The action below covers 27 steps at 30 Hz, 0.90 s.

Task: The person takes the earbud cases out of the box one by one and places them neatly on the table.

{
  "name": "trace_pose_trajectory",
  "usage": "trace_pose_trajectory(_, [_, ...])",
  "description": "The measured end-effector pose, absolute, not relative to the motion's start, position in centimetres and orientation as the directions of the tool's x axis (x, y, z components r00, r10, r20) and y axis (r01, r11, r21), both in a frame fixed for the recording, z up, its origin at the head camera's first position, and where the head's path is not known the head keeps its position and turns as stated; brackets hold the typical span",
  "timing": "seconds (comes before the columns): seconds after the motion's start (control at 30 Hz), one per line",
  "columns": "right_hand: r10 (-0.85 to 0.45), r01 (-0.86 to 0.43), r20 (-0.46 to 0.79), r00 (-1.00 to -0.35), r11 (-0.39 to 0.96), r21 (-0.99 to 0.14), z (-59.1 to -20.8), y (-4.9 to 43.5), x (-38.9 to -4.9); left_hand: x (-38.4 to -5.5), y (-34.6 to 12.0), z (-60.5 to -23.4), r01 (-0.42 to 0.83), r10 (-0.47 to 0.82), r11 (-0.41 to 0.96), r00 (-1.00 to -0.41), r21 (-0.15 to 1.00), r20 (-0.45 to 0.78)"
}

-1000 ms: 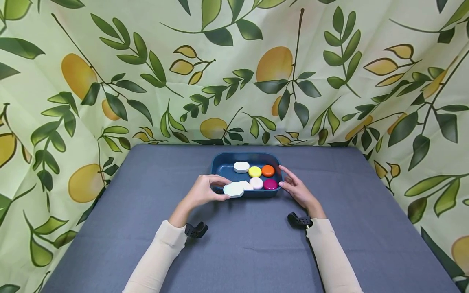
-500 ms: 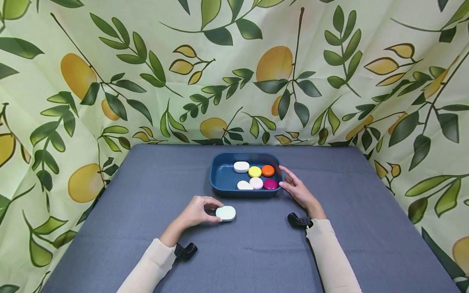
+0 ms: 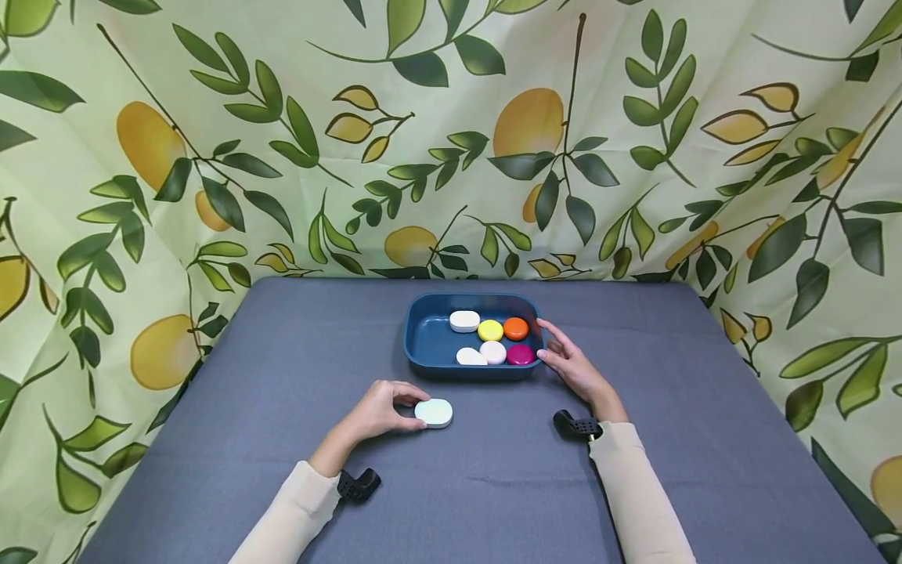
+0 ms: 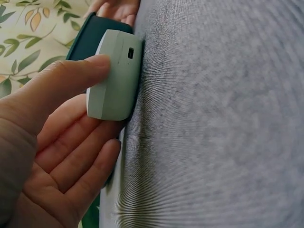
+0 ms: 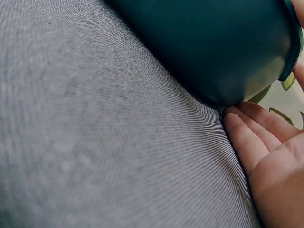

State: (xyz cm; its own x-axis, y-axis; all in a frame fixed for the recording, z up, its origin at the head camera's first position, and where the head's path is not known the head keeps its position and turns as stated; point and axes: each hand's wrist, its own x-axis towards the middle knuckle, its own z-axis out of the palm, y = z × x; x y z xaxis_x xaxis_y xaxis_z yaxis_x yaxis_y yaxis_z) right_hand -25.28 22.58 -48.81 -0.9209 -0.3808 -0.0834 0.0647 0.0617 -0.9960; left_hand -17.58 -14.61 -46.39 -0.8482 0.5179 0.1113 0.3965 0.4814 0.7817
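Note:
My left hand pinches a pale mint oval device by its left end, low at the tabletop in front of the tray. In the left wrist view a small charging port shows in the side of the device, with the thumb on its face and fingers beneath. My right hand rests against the right end of a dark blue rectangular tray, its fingers extended. The right wrist view has those fingers touching the low corner of the tray.
Inside the tray lie a white oval piece, a yellow round one, an orange one, a magenta one, a pale pink one and a white one. A leaf-and-fruit patterned curtain surrounds the grey table.
My left hand has carried the mint device from over the tray's front-left rim down toward me to the tabletop, and has barely moved in the last half second. My right hand stays put.

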Motion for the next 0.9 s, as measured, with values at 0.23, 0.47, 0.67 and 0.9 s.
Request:
trace_pose_trajectory(0.23, [-0.383,0.055,-0.072,-0.921,0.054,-0.997,-48.7,22.4,-25.3,-17.4,-15.0,-45.5,0.420,0.521,0.482,-0.843,0.769,0.134])
trace_pose_trajectory(0.47, [-0.380,0.055,-0.070,-0.922,0.049,-0.997,-48.7,22.3,-25.3,-18.0,-15.4,-43.8,0.419,0.509,0.463,-0.847,0.781,0.153])
trace_pose_trajectory(0.67, [-0.374,0.052,-0.072,-0.924,0.065,-0.997,-48.8,22.6,-25.3,-19.8,-14.7,-42.7,0.410,0.477,0.405,-0.857,0.818,0.193])
trace_pose_trajectory(0.9, [-0.388,0.045,-0.063,-0.920,0.054,-0.998,-49.1,22.7,-25.3,-22.1,-13.2,-42.2,0.419,0.462,0.395,-0.860,0.817,0.218])
